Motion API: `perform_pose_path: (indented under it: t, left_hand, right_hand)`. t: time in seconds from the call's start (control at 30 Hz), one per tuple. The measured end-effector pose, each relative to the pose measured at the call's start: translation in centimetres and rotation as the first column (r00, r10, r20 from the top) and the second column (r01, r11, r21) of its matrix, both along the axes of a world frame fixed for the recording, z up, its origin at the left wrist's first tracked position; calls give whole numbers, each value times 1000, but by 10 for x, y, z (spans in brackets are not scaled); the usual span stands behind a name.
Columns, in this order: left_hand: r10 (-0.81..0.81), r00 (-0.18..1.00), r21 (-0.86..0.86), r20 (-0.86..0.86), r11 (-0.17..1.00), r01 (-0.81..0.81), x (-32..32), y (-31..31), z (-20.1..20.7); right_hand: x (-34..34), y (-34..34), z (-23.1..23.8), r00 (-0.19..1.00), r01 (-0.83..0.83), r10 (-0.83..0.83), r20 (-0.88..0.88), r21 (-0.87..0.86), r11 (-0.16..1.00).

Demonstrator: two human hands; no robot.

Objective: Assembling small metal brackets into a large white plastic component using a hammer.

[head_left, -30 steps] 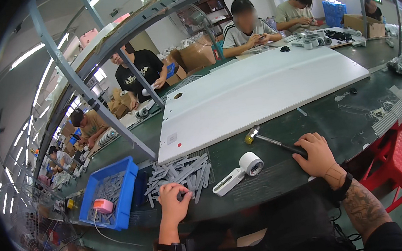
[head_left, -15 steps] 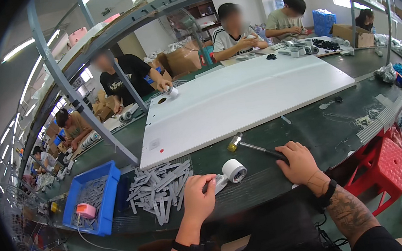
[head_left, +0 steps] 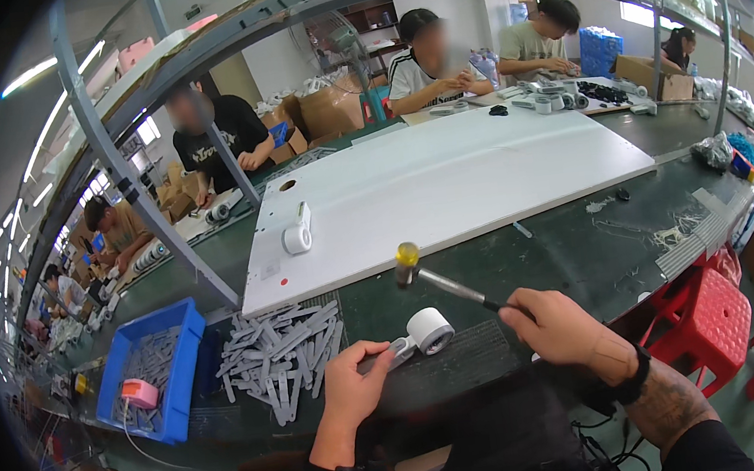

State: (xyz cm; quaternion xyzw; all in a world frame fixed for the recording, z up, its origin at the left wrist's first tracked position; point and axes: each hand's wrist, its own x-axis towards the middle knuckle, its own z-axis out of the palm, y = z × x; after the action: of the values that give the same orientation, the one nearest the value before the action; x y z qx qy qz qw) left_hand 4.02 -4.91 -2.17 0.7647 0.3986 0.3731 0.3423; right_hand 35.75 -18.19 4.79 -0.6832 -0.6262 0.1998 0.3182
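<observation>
My left hand [head_left: 354,385] is closed round the handle end of a white device [head_left: 429,330] with a round drum-shaped head and a grey handle. Its head rests at the green bench, and the thumb and fingers pinch near a grey strip on the handle. In my right hand [head_left: 550,325] is a hammer [head_left: 454,288] with a dark grip, a metal shaft and a yellow-tipped head, raised above the bench beyond the device. A heap of loose grey strips [head_left: 281,353] lies left of my left hand.
A blue bin [head_left: 187,348] of grey strips, with a pink-orange gadget [head_left: 140,393] in it, stands at left. A white board [head_left: 446,190] spans the bench, bearing another white device [head_left: 299,232]. Red stools [head_left: 707,314] are at right. Several people work across the bench.
My right hand has lifted the hammer off the bench. A co-worker's hand has let go of a white device, which now lies nearer on the board. My left hand keeps its hold.
</observation>
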Motion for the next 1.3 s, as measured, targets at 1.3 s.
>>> perform_pose_path:
  t: [1.3]
  left_hand:
    - [96, 990, 253, -106, 965, -67, -28, -2, -9]
  right_hand:
    - [-34, -39, 7, 975, -145, 140, 171, 21, 989]
